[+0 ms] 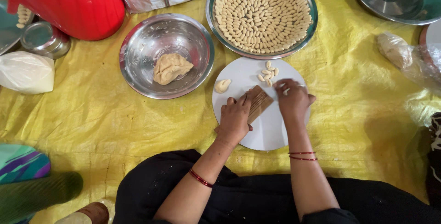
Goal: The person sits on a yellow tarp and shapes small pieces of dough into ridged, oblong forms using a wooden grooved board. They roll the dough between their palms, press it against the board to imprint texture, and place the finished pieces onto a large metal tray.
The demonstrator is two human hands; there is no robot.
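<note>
On the round white board (268, 132), the left hand (235, 118) clasps a small ridged wooden paddle (259, 102) near the board's centre. The right hand (293, 99) presses curled fingers on a small dough piece (285, 91) beside the paddle's far end.

A home floor set up for making food. A yellow plastic sheet (115, 127) covers the ground, with steel bowls (138, 54) and a far tray of shaped dough pieces (262, 12).
</note>
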